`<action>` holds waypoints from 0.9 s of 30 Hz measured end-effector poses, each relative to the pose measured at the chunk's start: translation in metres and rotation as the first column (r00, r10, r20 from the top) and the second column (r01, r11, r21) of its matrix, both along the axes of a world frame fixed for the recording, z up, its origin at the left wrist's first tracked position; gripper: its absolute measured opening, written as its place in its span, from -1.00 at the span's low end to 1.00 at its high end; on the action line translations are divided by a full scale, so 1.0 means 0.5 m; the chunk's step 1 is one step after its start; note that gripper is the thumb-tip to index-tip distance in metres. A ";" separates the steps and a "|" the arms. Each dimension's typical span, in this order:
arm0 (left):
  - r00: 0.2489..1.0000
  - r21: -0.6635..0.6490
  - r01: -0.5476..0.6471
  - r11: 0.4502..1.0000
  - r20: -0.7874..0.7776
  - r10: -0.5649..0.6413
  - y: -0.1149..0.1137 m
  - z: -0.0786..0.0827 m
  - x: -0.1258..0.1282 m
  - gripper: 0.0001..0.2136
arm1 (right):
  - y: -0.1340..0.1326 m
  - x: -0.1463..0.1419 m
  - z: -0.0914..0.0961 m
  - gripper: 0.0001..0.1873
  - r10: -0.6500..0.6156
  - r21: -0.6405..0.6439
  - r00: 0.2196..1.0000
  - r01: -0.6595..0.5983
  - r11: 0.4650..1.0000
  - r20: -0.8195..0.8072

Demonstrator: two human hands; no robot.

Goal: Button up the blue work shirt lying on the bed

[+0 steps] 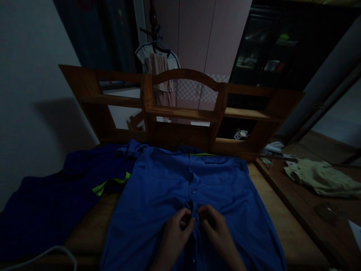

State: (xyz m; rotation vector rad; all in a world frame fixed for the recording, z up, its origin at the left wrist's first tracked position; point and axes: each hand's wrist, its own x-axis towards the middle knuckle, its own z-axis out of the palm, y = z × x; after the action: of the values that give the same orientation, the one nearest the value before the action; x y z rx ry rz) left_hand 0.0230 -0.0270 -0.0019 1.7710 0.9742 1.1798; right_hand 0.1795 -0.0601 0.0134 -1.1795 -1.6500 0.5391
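A blue long-bodied shirt (160, 184) lies spread front side up on the wooden surface, its collar end away from me. Down its middle runs the button placket, where an upper button (193, 192) shows above my hands. My left hand (178, 229) pinches the placket edge from the left, fingers curled. Facing it, my right hand (216, 227) grips the fabric on the other side with thumb and fingertips. Between the fingertips sits another button (197, 217); whether it is through its hole I cannot tell. The placket gapes slightly just above my left fingers.
At the left lies a darker blue garment (70, 195) with yellow-green strips. A wooden shelf unit (183, 113) stands behind the shirt. A white cable (56, 248) curves at bottom left. To the right, a pale folded cloth (318, 177) rests on a brown surface.
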 end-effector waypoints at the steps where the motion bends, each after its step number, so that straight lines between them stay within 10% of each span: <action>1: 1.000 -0.003 -0.003 1.000 0.004 0.003 0.000 -0.001 0.000 -0.85 | 0.000 0.000 -0.001 -0.79 0.003 0.003 1.000 -0.003 1.000 -0.002; 27: 1.000 -0.026 0.009 1.000 0.007 -0.009 -0.001 -0.003 -0.002 -0.84 | 0.000 0.001 -0.001 -0.85 0.005 -0.015 1.000 -0.005 1.000 0.006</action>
State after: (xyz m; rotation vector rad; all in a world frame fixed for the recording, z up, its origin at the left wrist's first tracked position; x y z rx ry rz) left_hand 0.0220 -0.0274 -0.0033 1.7485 0.9720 1.1618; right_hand 0.1800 -0.0598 0.0131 -1.1892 -1.6568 0.5521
